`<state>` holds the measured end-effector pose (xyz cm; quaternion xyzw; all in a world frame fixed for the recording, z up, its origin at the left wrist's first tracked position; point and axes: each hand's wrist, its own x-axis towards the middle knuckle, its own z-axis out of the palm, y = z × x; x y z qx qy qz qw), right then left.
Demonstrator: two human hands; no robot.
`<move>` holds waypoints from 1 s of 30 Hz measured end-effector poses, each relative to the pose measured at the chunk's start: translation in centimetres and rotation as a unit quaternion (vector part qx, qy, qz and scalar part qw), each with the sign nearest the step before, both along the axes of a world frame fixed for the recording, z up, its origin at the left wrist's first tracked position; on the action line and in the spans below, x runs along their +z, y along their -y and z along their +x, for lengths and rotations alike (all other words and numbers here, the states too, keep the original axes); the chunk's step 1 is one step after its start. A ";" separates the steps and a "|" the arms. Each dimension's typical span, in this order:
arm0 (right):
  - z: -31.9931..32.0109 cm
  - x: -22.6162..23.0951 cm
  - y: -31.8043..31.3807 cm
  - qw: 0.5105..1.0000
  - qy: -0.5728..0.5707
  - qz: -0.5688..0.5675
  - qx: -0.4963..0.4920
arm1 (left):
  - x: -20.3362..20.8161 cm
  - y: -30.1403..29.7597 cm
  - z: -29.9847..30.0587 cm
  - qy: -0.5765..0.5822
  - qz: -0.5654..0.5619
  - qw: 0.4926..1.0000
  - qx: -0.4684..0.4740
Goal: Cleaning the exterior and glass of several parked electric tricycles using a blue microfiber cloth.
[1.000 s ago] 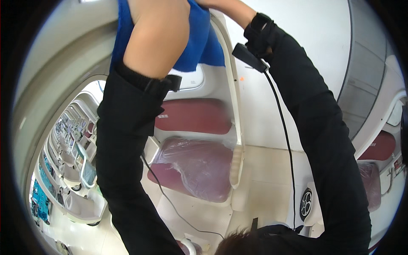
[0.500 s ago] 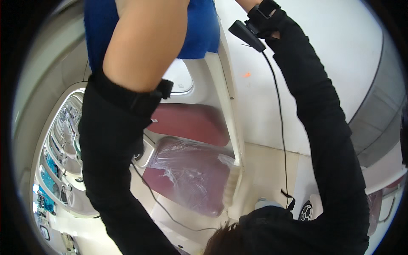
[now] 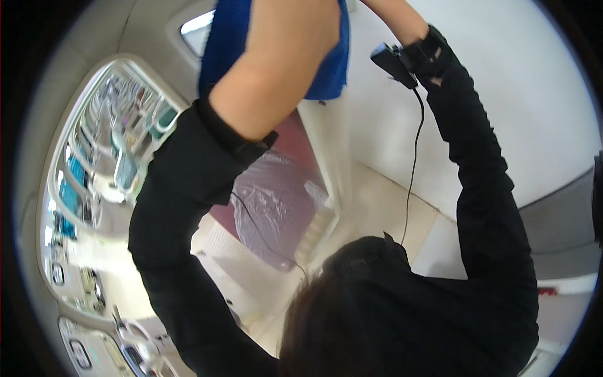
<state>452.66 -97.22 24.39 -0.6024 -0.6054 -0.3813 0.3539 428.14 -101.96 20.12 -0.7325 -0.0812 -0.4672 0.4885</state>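
Observation:
At the top of the view, my bare left forearm and what shows of my left hand [image 3: 298,34] lie in front of a blue cloth [image 3: 328,75]. The cloth hangs out on both sides of the arm and moves along with it, as if gripped. My left fingers are hidden by the top edge. To the right, a black strap [image 3: 430,51] circles my raised right wrist, with a small dark box-shaped device [image 3: 394,65] and its cable [image 3: 414,163] attached. My right hand lies beyond the top edge. Black sleeves cover the rest of both arms.
A dark red seat [image 3: 309,146] stands below, with crumpled clear plastic [image 3: 276,195] over it. A rounded pale frame [image 3: 51,169] on the left surrounds repeated, reflection-like shapes. A white wall [image 3: 502,94] rises on the right. Thin cables hang near both arms.
In the view, my left arm and the blue cloth have shifted right. My right wrist has moved slightly right and down. More of the rounded frame shows; the seat appears higher.

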 end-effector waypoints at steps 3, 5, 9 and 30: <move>0.7 -6.4 -0.9 0.998 -0.037 0.016 0.042 | -4.2 0.0 0.3 -0.085 -0.035 0.995 0.042; 0.6 -12.6 -0.4 0.994 -0.081 0.024 0.073 | -8.2 0.6 0.7 -0.084 -0.051 0.990 0.098; -0.8 -27.2 3.6 0.813 -0.448 0.059 0.368 | -17.7 1.3 2.2 -0.116 -0.051 0.987 0.100; -23.7 -56.6 17.7 0.654 -0.489 -0.540 0.201 | -48.5 10.5 -19.9 -0.138 -0.672 0.723 -0.077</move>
